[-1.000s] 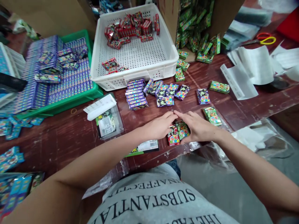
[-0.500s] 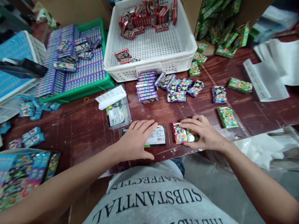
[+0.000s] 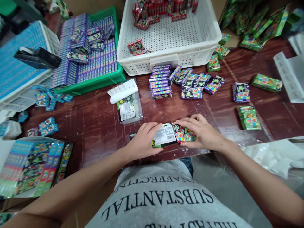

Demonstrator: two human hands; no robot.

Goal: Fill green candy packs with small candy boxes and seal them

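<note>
On the near part of the table, my left hand grips a flat black-and-green package with a white barcode label on top. My right hand is closed around a small red box and a small green box lying side by side. The red box meets the right end of the labelled package. Part of the package's left end is hidden under my left hand. Beyond my left hand lies a similar labelled package in clear plastic, with a folded white paper across its top.
A white perforated crate holds red boxes; a green crate is packed with purple ones. Several purple boxes stand before the white crate. At right lie a green box and a purple box. Blue boxes lie left.
My right hand has brought the red and green boxes left against the labelled package. My left hand has closed on that package. The whole view has shifted a little.
</note>
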